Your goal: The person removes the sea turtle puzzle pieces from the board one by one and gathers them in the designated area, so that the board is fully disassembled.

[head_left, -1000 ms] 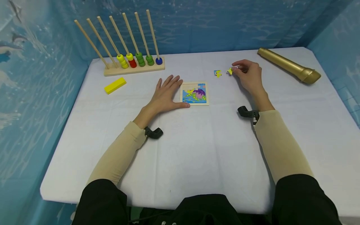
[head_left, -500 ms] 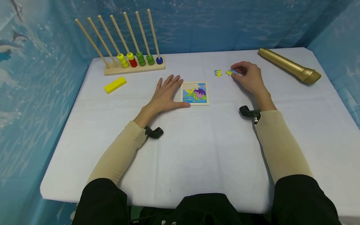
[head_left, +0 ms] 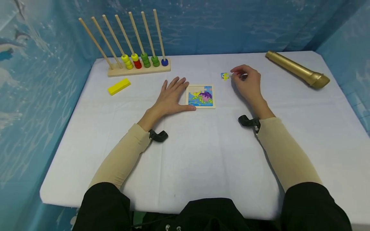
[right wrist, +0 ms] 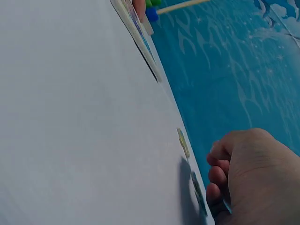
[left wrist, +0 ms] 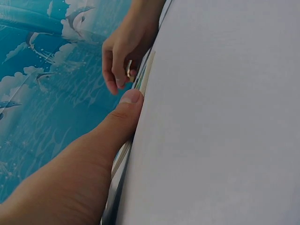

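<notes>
My left hand (head_left: 170,96) lies with spread fingers at the left side of a small wooden jigsaw puzzle (head_left: 214,98), the thumb along its near edge and a fingertip at its upper left corner. The puzzle shows a purple and yellow sea picture with a bare strip at the top. My right hand (head_left: 247,81) hovers above the table with loosely bent fingers and nothing visible in them. Beside its fingertips lies a blue and yellow puzzle piece (head_left: 224,76). A second puzzle piece (right wrist: 198,194) lies beneath the hand in the right wrist view, hidden in the head view.
A wooden bead abacus (head_left: 138,71) with tall rods stands at the back left. A yellow block (head_left: 119,86) lies in front of it. At the back right rests a gold tube-shaped object (head_left: 297,69). Blue curtains (head_left: 216,29) hang behind the white-covered table (head_left: 190,154).
The right hand has let go of a puzzle piece, now flat on the table, and shifted left toward the other piece. The left hand has stayed at the puzzle.
</notes>
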Demonstrator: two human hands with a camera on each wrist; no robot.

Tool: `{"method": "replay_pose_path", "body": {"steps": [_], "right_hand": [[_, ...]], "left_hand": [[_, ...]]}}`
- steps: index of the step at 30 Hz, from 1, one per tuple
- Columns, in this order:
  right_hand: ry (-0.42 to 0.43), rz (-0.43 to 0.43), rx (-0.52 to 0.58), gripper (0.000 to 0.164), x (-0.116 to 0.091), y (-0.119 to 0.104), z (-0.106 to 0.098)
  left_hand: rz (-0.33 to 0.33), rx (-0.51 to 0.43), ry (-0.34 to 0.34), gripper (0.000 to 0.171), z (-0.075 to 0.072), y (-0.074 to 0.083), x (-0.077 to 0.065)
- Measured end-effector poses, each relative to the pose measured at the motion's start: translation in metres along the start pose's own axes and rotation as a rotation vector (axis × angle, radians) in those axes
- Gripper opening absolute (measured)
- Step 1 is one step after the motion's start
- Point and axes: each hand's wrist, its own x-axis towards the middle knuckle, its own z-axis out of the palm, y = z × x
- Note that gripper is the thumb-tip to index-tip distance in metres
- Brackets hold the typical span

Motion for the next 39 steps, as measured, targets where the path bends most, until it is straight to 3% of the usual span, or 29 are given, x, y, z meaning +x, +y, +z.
{"method": "replay_pose_path", "body": {"steps": [14, 24, 39], "right_hand": [[-0.227, -0.068, -0.018, 0.015, -0.036, -0.041, 0.035], [-0.179, -0.100, -0.064, 0.012, -0.045, -0.046, 0.039], [-0.182, -0.088, -0.067, 0.016, -0.047, -0.053, 0.040]], "left_hand": [[-0.013, 0.001, 0.000, 0.114, -0.002, 0.001, -0.001], [-0.015, 0.013, -0.008, 0.114, 0.000, 0.002, 0.002], [-0.017, 0.006, 0.001, 0.114, 0.000, 0.000, 0.000]]}}
